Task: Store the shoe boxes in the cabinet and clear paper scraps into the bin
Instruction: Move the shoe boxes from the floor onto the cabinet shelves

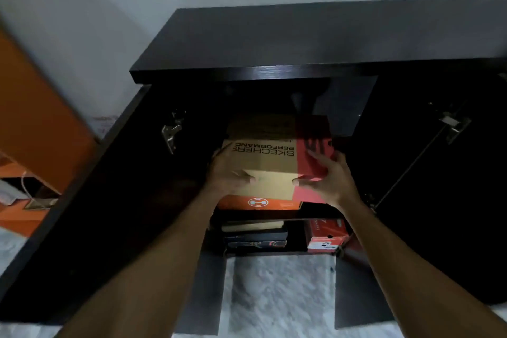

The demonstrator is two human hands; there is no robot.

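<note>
A tan and red Skechers shoe box (270, 162) lies on the upper shelf of the dark cabinet (274, 44), resting on an orange box (260, 202). My left hand (227, 173) grips the box's left front corner. My right hand (326, 175) is spread on its red right side, thumb on the front edge. Both cabinet doors stand open. On the lower shelf sit a stack of flat dark boxes (255, 236) and a red and white shoe box (326, 236). No paper scraps or bin are in view.
The open left door (104, 200) and right door (439, 173) flank my arms. An orange surface (35, 118) stands at the left by the grey wall. Speckled grey floor (279, 296) lies below the cabinet.
</note>
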